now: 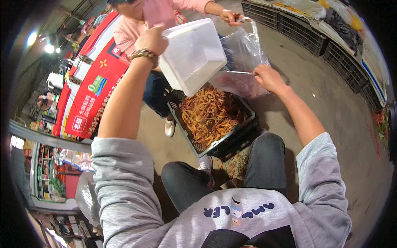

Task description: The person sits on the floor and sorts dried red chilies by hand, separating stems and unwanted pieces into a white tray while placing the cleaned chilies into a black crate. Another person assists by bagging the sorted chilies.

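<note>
My left hand (151,41), with a bracelet at the wrist, grips the upper left edge of a white plastic tub (194,51). The tub is held tilted in the air above the far end of a black plastic crate (221,148). Heaped in that crate are thin orange-brown strips (211,116), whose exact kind I cannot tell. My right hand (267,78) pinches the rim of a clear plastic bag (245,52). Across from me, another person's hand (231,18) holds the bag's far side. The tub hides part of the bag.
The other person (133,37), in a pink top, sits close beyond the crate. Black crates (301,32) bearing bags and sheets line the right side. A red printed banner (93,96) hangs at the left. Scraps (234,164) lie on the concrete floor between my feet.
</note>
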The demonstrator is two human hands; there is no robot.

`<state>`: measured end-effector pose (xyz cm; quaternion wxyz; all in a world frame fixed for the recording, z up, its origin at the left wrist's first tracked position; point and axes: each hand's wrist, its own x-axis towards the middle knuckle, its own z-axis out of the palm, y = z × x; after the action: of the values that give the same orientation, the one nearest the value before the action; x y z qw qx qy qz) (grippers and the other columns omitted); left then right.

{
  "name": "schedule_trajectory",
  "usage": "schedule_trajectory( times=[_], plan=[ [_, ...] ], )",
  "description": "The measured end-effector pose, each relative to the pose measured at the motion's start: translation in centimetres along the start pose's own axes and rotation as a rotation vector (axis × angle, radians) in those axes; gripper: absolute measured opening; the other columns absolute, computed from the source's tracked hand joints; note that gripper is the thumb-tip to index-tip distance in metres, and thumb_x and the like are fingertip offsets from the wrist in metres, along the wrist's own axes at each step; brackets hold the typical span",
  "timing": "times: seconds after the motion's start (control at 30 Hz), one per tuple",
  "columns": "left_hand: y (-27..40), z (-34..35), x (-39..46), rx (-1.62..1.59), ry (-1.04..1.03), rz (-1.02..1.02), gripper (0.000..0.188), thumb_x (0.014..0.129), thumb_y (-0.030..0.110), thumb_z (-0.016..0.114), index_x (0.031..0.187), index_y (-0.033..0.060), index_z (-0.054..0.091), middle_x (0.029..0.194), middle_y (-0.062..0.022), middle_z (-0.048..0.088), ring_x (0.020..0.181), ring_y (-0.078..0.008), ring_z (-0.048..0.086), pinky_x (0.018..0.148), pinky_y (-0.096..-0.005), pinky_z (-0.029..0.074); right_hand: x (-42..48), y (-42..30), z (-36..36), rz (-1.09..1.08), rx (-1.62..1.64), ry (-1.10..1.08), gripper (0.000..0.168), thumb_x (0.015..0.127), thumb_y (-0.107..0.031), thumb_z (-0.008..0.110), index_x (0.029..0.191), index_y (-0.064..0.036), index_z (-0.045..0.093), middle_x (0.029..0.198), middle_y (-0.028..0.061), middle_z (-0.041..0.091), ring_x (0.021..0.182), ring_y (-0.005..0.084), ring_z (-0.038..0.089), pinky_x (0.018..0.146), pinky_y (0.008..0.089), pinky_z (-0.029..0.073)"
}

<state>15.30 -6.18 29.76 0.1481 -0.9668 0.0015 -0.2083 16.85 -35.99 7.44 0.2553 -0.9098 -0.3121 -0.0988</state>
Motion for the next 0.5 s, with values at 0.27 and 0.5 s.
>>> schedule_trajectory(
  times=[0.27,0.5],
  plan=[
    [-16.1,-1.4,-16.4,-0.697,-0.059,-0.45,0.032,0.072,0.013,0.046,0.1,0.0021,0.057,0.071,-0.0045,0.058,0.054,-0.0108,0.055,0.047,-0.0248,0.046,2.1,0.9,1.4,0.042,-0.16,0.001,0.035,0.072,-0.013,0.058,0.105,-0.006,0.049,0.104,0.0125,0.048,0.099,0.0288,0.047,0.086,0.037,0.039],
    [-25.4,2.4,-35.9,-0.908,-0.07,-0.942,0.032,0.072,0.009,0.046,0.102,0.0048,0.056,0.071,-0.0004,0.056,0.046,-0.0061,0.049,0.04,-0.0192,0.042,5.0,-1.3,1.2,-0.007,-0.225,0.098,0.039,0.073,-0.013,0.057,0.11,-0.006,0.048,0.111,0.0124,0.048,0.101,0.0309,0.047,0.087,0.0358,0.039]
  ],
)
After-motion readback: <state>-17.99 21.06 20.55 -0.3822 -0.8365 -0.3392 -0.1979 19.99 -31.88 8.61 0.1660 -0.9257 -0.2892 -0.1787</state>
